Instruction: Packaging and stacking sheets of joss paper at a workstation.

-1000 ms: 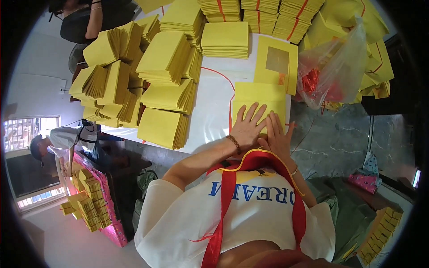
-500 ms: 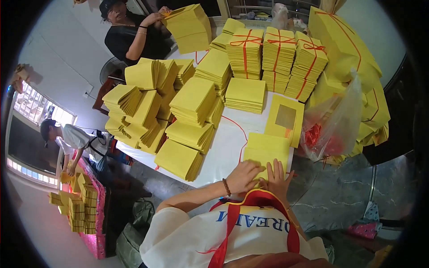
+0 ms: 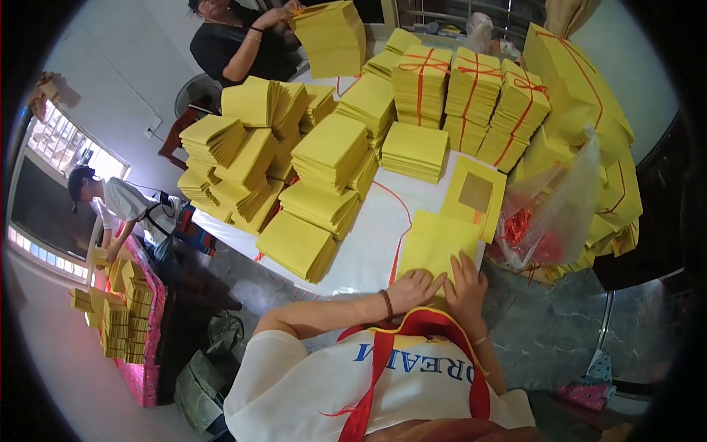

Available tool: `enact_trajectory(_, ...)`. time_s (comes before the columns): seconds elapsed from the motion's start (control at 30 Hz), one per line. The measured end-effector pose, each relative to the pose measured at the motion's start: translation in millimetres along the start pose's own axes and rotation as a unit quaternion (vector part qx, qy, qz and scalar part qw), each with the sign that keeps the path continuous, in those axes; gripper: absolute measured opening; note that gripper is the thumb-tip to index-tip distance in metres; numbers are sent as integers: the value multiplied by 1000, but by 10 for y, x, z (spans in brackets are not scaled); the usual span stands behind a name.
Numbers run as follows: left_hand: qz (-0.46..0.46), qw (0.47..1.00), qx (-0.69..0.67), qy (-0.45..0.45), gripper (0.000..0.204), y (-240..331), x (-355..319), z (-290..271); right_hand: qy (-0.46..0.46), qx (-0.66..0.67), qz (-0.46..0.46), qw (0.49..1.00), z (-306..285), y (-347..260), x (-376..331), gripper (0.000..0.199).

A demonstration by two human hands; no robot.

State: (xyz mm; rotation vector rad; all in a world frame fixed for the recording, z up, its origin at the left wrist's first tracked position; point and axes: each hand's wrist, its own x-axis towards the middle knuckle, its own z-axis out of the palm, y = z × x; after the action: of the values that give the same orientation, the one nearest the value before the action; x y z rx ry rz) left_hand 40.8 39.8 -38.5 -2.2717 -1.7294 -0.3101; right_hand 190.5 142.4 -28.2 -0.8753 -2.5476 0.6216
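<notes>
A yellow paper sheet or packet point(image 3: 442, 237) lies on the near right corner of the white-covered table point(image 3: 366, 247). My left hand point(image 3: 414, 289), with a beaded bracelet at the wrist, has its fingers bent together over the near edge of this paper. Beside it, my right hand point(image 3: 465, 289) rests with fingers stretched and apart on the paper's near right part. The fingertips of both hands nearly meet. Just beyond lies a yellow piece with a grey-brown rectangle point(image 3: 477, 191) on it, partly covered by the near paper.
Folded yellow paper stacks point(image 3: 329, 151) crowd the table's left and middle. Red-tied bundles point(image 3: 422, 85) stand at the back. At right, a clear plastic bag point(image 3: 549, 214) holds red material. Across the table, a person point(image 3: 239, 48) holds yellow paper; another person point(image 3: 140, 210) works at far left.
The view has shifted slightly. My left fingers have drawn back to the paper's near edge, and my right fingers now angle more to the left. The person across still holds up yellow paper.
</notes>
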Motion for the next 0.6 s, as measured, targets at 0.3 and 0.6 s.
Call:
enact_trajectory(0.3, -6, 1000, -23, 19, 38, -154, 152, -79, -5, 48, -55, 997, 160, 353, 149, 47)
enact_trajectory(0.6, -73, 963, -192, 175, 35, -1259, 663, -796, 140, 482, 200, 842, -97, 317, 54, 38)
